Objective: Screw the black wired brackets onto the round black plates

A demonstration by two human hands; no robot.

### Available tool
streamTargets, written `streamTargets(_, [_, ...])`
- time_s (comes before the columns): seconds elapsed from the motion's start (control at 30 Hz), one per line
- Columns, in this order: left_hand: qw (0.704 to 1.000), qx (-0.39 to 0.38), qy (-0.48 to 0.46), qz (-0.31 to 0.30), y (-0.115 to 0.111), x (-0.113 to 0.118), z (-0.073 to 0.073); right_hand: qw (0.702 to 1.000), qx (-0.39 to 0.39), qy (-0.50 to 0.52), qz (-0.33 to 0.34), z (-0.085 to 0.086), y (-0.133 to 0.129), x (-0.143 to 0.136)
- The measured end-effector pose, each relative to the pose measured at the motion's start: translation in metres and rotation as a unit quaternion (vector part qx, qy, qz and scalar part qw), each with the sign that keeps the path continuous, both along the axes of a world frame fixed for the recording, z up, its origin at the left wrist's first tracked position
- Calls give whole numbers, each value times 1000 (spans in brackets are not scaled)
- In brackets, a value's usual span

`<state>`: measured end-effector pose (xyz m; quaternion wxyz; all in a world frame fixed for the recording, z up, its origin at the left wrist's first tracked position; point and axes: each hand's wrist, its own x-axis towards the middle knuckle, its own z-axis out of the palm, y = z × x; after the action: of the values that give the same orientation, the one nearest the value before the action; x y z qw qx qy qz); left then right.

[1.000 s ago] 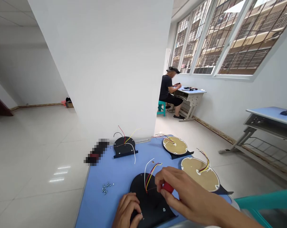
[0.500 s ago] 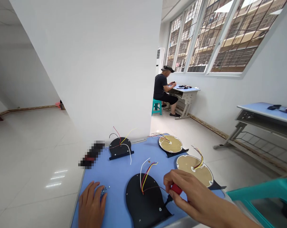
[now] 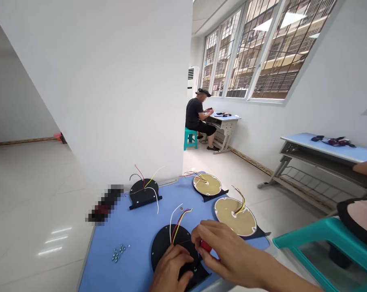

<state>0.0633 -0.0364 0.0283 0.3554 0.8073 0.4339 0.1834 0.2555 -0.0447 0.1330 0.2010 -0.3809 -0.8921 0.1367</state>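
My right hand (image 3: 226, 253) is closed around the red handle of a screwdriver (image 3: 205, 245), over the right side of a black round housing (image 3: 159, 245) lying on the blue table. The screwdriver's tip is mostly hidden by my fingers; a screw (image 3: 195, 268) shows near the housing's lower right edge. My left hand (image 3: 171, 267) rests on top of the housing, thumb and fingers apart. White, red, yellow and dark wires (image 3: 178, 227) rise from the housing's middle. Several small silver screws (image 3: 116, 254) lie in a loose pile to the left.
Another black housing (image 3: 144, 194) with wires lies at the back left. Two gold-faced discs (image 3: 207, 184) with wires lie on the right of the blue table (image 3: 107, 231). A teal stool (image 3: 320, 235) stands at right. A person (image 3: 198, 115) sits at a farther desk; another person's arm (image 3: 365, 168) shows at the right edge.
My left hand has moved right, from over the screws onto the black housing, uncovering the screw pile. My right hand still grips the screwdriver. The view has turned slightly right.
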Motion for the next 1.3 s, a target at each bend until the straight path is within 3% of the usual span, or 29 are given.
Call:
streamTargets(0.1, [999, -15, 31, -19, 3, -1, 0, 998, 36, -41, -25, -6, 3, -3])
streamTargets(0.23, [998, -19, 50, -23, 4, -1, 2, 976, 103, -171, -82, -12, 3, -10])
streamTargets(0.4, [998, -18, 56, -27, 3, 0, 1, 971, 103, -209, 47, 6, 4, -14])
streamTargets(0.57, [997, -21, 71, -28, 3, 1, -3, 969, 46, -224, 89, 28, 9, -9])
streamTargets(0.7, [995, -33, 88, -33, 6, 1, 0, 965, 39, -231, 115, 34, 9, -7])
streamTargets(0.77, [995, -32, 88, -35, 6, 0, 4, 967, 31, -231, 103, 33, 9, -9])
streamTargets(0.9, [995, -20, 84, -41, 6, 1, 6, 959, 43, -281, 13, 25, 10, -15])
streamTargets(1.07, [995, -21, 101, -15, 7, 4, -1, 963, 71, -235, 112, 26, 15, -14])
streamTargets(1.13, [995, -13, 96, -7, 6, 5, -2, 963, 73, -238, 97, 28, 17, -13])
streamTargets(1.23, [996, 0, 93, -1, 6, 8, -1, 961, 74, -267, 20, 27, 17, -14])
streamTargets(1.3, [995, 6, 94, 10, 5, 10, 1, 967, 61, -247, 33, 26, 16, -14])
